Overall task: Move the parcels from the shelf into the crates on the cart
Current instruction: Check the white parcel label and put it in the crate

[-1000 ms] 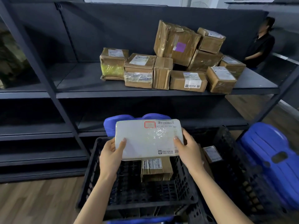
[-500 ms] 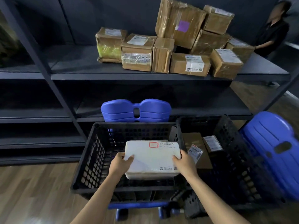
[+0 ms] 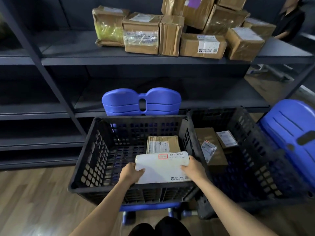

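Observation:
A flat white parcel (image 3: 162, 167) with a red-framed label is down inside the left black crate (image 3: 95, 150), near its front wall. My left hand (image 3: 130, 173) grips its left end and my right hand (image 3: 192, 167) grips its right end. Behind it in the same crate lies a brown cardboard parcel (image 3: 162, 143). The right black crate (image 3: 252, 147) holds brown parcels (image 3: 211, 145) with white labels. Several taped cardboard parcels (image 3: 202, 44) are piled on the dark shelf (image 3: 76, 53) above.
Both crates sit on blue chairs, one backrest (image 3: 141, 101) behind the left crate, another blue seat (image 3: 293, 130) at the right. Dark shelf uprights (image 3: 44, 72) stand to the left. A person in black (image 3: 289, 19) stands beyond the shelf at top right. Wooden floor below.
Both hands lowered the white parcel from above the left crate down into it, close to the front wall. The view tilted downward.

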Available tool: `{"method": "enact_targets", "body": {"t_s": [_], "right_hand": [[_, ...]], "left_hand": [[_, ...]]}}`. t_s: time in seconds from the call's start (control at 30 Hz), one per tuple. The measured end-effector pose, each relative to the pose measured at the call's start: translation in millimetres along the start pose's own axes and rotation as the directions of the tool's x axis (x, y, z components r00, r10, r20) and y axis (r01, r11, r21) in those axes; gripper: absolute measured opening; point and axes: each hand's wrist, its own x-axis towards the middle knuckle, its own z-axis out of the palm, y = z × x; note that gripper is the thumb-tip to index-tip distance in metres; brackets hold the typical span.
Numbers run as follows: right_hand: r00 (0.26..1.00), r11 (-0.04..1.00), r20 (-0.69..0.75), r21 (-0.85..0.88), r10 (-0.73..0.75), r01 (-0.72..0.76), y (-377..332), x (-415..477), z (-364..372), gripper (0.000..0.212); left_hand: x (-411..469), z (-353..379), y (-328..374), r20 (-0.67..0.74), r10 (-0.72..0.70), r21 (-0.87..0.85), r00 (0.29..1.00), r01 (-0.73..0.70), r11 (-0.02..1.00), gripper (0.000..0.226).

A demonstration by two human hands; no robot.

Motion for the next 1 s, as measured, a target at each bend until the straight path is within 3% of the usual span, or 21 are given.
{"method": "enact_targets", "body": {"t_s": [0.27,0.4,0.67,0.9,1.0], "right_hand": [[0.996,0.990,0.089,-0.141,0.023,-0.010,4,23,11,0.050],[0.988,0.975,0.127,-0.213,0.085,-0.057,8,35,20,0.048],[0.974,0.941,0.181,-0.332,0.137,-0.071,10,47,33,0.060],[0.980,0.883,0.172,-0.469,0.101,-0.008,11,50,37,0.049],[0.993,0.795,0.117,-0.603,0.004,0.067,4,42,34,0.033]], "left_hand": [[28,9,4,0.134,-0.045,0.107,0.990,0.031,0.994,0.038],[39,16,9,0.166,-0.049,0.200,0.985,0.016,0.980,0.032],[56,34,6,0.235,-0.088,0.318,0.968,0.009,0.948,0.048],[61,36,4,0.296,-0.053,0.385,0.954,-0.069,0.920,0.067],[56,35,4,0.361,-0.034,0.425,0.932,-0.132,0.895,0.059]]}}
